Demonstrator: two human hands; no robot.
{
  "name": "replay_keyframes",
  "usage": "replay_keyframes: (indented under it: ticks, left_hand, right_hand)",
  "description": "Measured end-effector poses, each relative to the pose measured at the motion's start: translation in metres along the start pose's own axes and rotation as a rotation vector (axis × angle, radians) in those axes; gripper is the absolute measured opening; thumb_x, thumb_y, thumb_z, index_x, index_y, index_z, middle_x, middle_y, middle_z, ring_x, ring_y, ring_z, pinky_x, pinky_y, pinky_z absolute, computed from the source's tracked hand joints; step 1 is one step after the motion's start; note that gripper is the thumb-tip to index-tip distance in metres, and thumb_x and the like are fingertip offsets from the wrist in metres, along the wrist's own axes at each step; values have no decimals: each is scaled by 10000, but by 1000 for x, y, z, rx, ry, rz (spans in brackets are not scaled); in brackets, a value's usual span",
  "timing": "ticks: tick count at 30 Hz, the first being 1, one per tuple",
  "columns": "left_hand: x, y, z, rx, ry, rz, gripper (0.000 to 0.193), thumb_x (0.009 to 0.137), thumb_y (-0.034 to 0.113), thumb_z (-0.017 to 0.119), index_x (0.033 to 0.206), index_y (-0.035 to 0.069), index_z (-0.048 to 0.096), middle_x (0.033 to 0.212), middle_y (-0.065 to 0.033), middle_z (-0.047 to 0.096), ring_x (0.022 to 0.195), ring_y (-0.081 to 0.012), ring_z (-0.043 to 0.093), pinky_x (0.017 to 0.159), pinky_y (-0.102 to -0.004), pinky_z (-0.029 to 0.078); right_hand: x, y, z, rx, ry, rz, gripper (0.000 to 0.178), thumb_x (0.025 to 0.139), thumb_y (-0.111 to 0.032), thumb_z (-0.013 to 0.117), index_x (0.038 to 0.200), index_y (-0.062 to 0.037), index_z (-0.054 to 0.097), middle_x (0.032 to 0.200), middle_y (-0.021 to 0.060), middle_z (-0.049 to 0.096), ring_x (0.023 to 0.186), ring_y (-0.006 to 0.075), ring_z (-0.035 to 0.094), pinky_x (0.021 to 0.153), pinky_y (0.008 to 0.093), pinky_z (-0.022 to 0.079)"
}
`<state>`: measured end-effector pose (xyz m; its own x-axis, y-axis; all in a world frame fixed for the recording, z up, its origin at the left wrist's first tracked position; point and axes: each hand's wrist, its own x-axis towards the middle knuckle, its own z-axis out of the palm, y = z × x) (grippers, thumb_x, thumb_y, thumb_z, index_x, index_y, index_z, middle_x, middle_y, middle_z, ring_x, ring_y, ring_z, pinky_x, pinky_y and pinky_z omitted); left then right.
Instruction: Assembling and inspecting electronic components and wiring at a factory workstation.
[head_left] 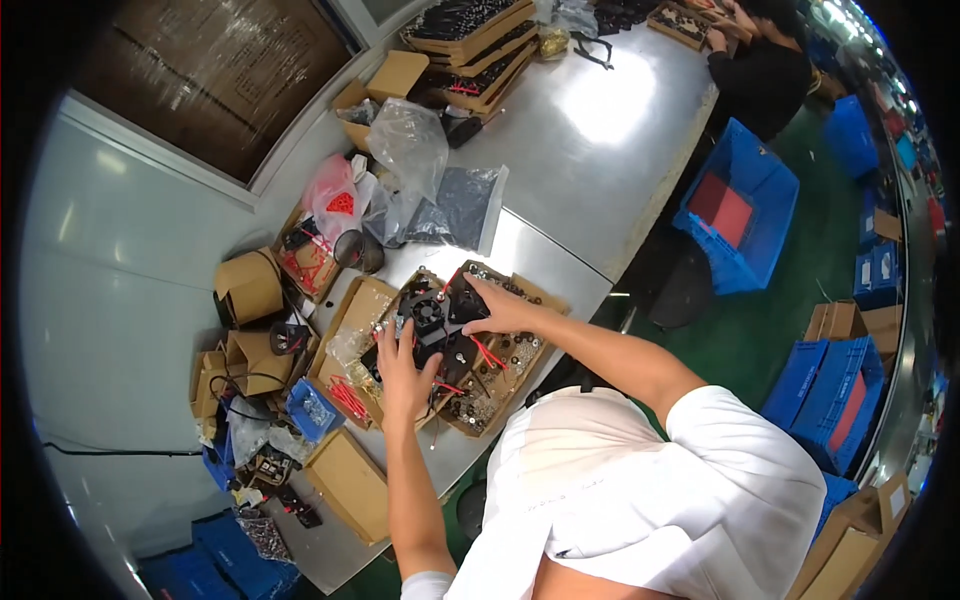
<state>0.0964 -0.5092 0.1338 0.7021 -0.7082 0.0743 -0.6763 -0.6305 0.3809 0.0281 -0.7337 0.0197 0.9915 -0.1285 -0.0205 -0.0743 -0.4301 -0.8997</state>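
Note:
A black unit with a small round cooling fan (428, 314) sits among dark parts over the cardboard trays in front of me. My left hand (404, 382) is at its near left side, fingers stretched out and spread, thumb towards the black parts. On the far right side, my right hand (503, 308) has thumb and fingers around a black block-like part (464, 302) beside the fan. Red wires (488, 352) stick out near the black parts. What lies under my palms is hidden.
Cardboard trays (553, 298) hold small hardware, with red wires (347, 398) at the left. A blue bin (317, 411), a cardboard lid (345, 483) and plastic bags (450, 212) lie around. Stacked trays (470, 45) stand at the back. Another person (765, 70) works far right, beside a blue crate (757, 235).

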Motion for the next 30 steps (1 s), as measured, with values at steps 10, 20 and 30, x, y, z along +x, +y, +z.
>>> replay_keyframes:
  ticks: [10, 20, 30]
  left_hand:
    - [-91, 46, 29, -533, 109, -73, 346, 799, 83, 656, 1134, 18, 597, 1251, -167, 519, 1143, -313, 508, 975, -372, 394]
    - [-78, 67, 35, -642, -238, 106, 344, 781, 70, 641, 1118, 16, 602, 1191, -165, 564, 1105, -330, 549, 948, -365, 421]
    - [-13, 86, 30, -645, -113, -31, 337, 798, 55, 638, 1128, 2, 595, 1137, -166, 595, 1057, -303, 575, 894, -335, 438]
  right_hand:
    - [-18, -10, 4, -175, 152, 18, 1066, 681, -547, 749, 1423, 11, 226, 1432, 264, 301, 1330, 394, 309, 1104, 428, 268]
    - [-81, 20, -49, 125, 670, 188, 722, 800, -323, 723, 1352, -7, 381, 1276, 213, 508, 1172, 300, 512, 965, 401, 423]
    - [-70, 124, -125, -190, 825, 209, 349, 869, -159, 611, 1172, 2, 549, 1078, 144, 636, 902, 225, 628, 750, 351, 503]
